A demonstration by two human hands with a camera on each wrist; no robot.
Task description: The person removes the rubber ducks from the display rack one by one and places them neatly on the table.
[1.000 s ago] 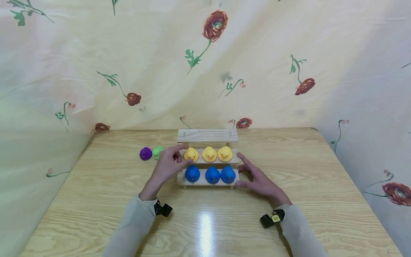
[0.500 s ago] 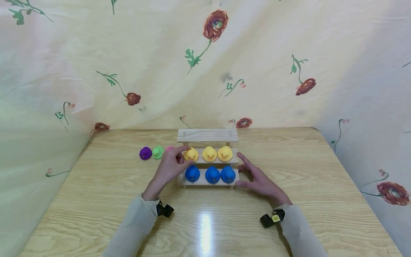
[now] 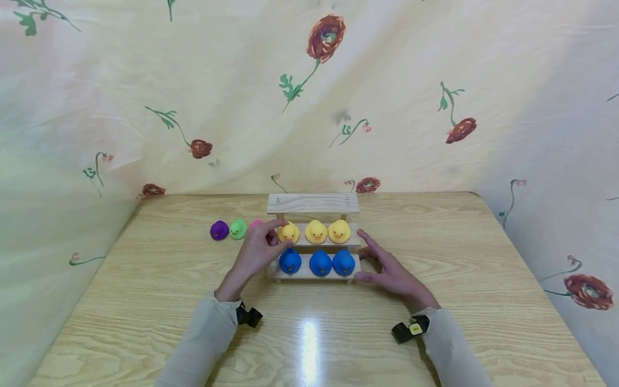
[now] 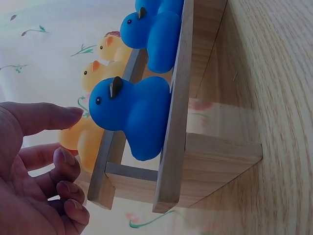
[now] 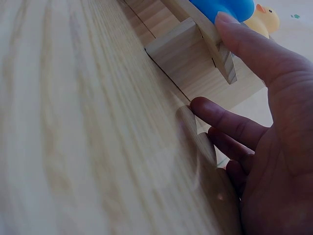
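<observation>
A three-tier wooden rack (image 3: 313,204) stands on the table, with three yellow rubber ducks on its middle shelf and three blue rubber ducks on its front one. My left hand (image 3: 253,250) pinches the leftmost yellow duck (image 3: 289,233) between thumb and index finger, the other fingers curled below. In the left wrist view the nearest blue duck (image 4: 139,115) partly covers that yellow duck (image 4: 83,139). My right hand (image 3: 393,273) is at the rack's right end, fingers spread and thumb near the front shelf's corner. Its thumb tip overlaps a blue duck (image 5: 230,9) in the right wrist view.
Left of the rack, a purple duck (image 3: 220,230) and a green duck (image 3: 237,229) sit on the wooden table (image 3: 169,279). Beside them a pink thing (image 3: 255,223) shows, mostly hidden by the left hand. A flowered cloth (image 3: 232,97) hangs behind and at both sides.
My left hand has shifted slightly to the right, uncovering the green duck and part of the pink thing. The right hand and the rack have stayed put.
</observation>
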